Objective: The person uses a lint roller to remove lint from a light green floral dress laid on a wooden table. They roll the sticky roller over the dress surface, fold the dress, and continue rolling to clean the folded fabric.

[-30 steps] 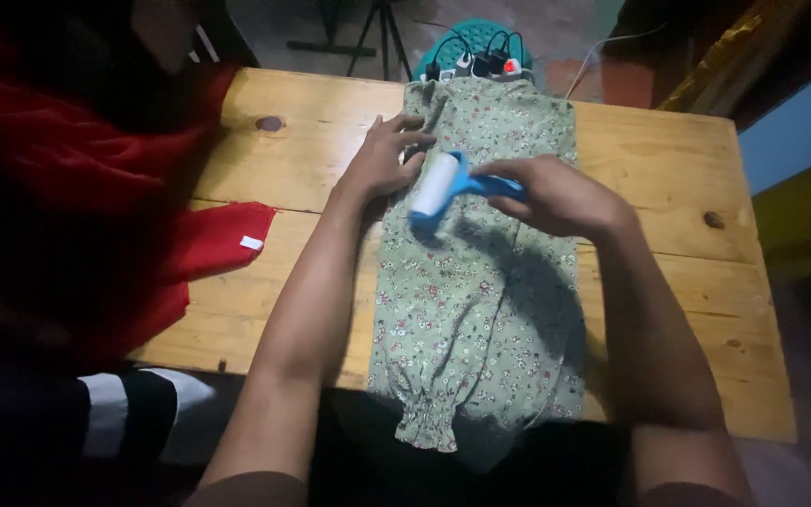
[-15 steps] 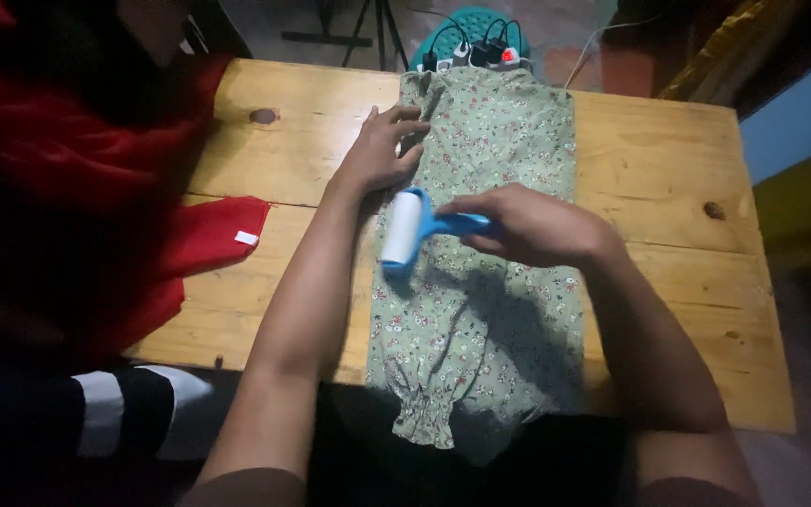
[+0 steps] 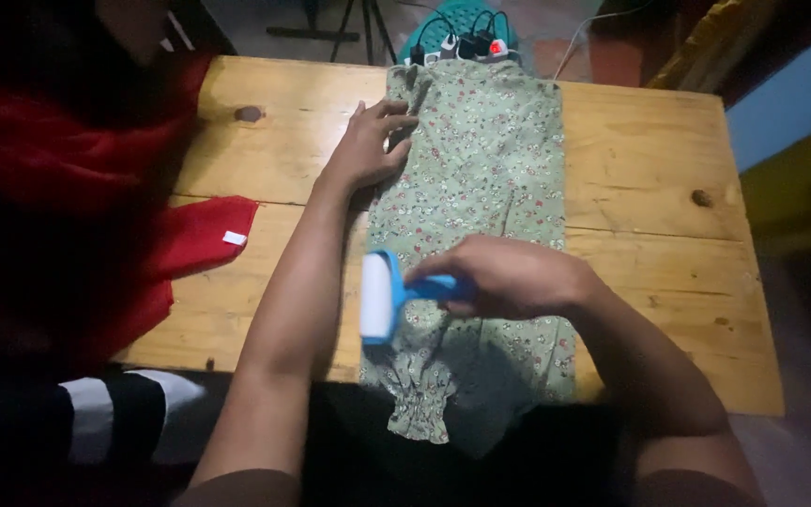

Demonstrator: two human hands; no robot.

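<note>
A green floral garment [image 3: 481, 178] lies lengthwise down the middle of a wooden table [image 3: 650, 188], its gathered hem hanging over the near edge. My left hand [image 3: 370, 143] presses flat on the garment's upper left edge, fingers spread. My right hand [image 3: 509, 275] grips the blue handle of a lint roller [image 3: 382, 296], whose white roll rests on the garment's lower left side.
Red cloth [image 3: 96, 197] is heaped over the table's left side, one corner with a white tag lying on the wood. A teal stool with a power strip and plugs [image 3: 462, 38] stands beyond the far edge. A black-and-white striped cloth [image 3: 105, 418] sits at lower left.
My right hand has drawn the lint roller down the garment toward me and to the left. My left hand has stayed pressed on the upper left of the fabric.
</note>
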